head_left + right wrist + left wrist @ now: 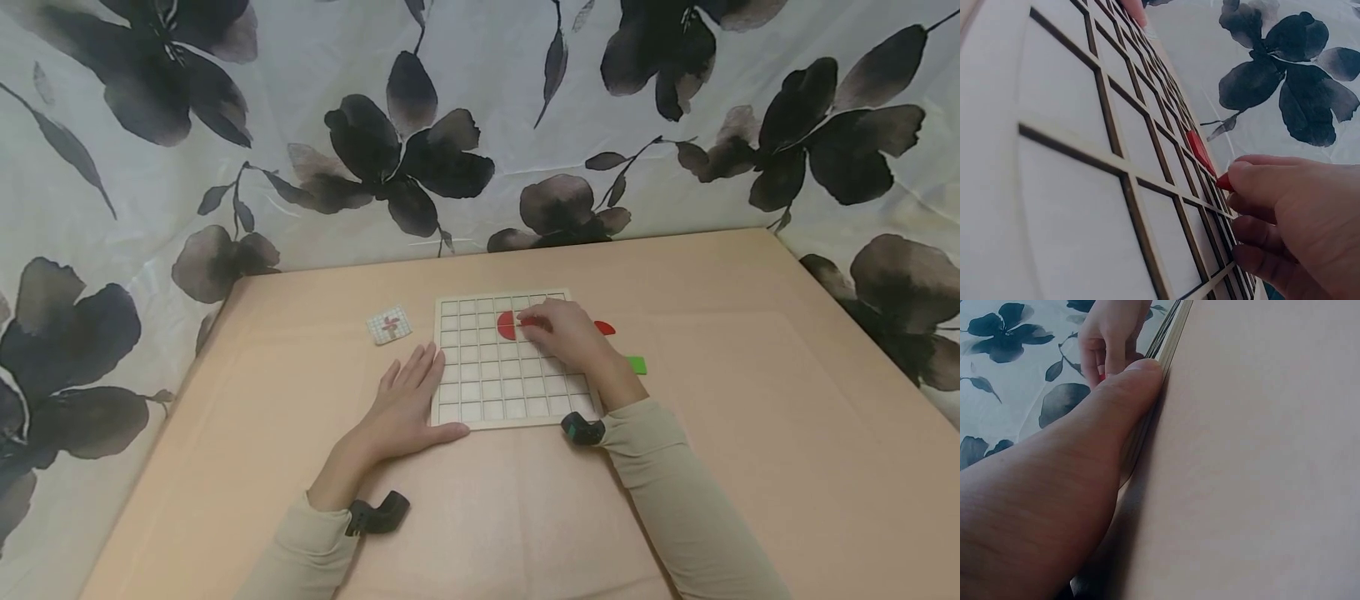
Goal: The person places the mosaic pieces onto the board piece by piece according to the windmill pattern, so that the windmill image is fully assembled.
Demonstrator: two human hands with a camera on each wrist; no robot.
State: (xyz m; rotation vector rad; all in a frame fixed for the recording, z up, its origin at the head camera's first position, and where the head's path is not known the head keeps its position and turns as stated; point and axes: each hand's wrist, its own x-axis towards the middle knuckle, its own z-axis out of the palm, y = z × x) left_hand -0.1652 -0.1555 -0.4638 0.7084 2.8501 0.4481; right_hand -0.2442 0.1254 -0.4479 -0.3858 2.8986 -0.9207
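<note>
Sleeves: beige cloth, gathered at the wrists, on the left forearm and the right forearm.
Wrist cameras: black, smooth-cased, one at the left wrist, the other at the right.
Left hand: fingers straight and slightly spread, holding nothing; the fingertips touch the board's left edge and the thumb reaches its near edge.
Grid board: near-square, flat on the table, with a pale wood-like frame and narrow raised bars around white square cells; its side edges run away from the person.
Right hand: above the board's far half, thumb and fingers closed in a pinch on a small red piece.
Held red piece: at the fingertips, just beside the red half-disc; mostly covered, so its outline is hard to judge.
Red half-disc: smooth, on the far half of the board, rounded side to the left, long axis running away from the person.
Green piece: flat, straight-edged, right of the board, partly behind the right wrist.
Second red piece: beyond the green one, curved side away from the person.
Pattern card: left of the board, turned slightly, printed with a fine grid and a reddish-brown figure.
Table: smooth peach-toned covering.
Backdrop: creased pale fabric, dark grey and brown flowers.
</note>
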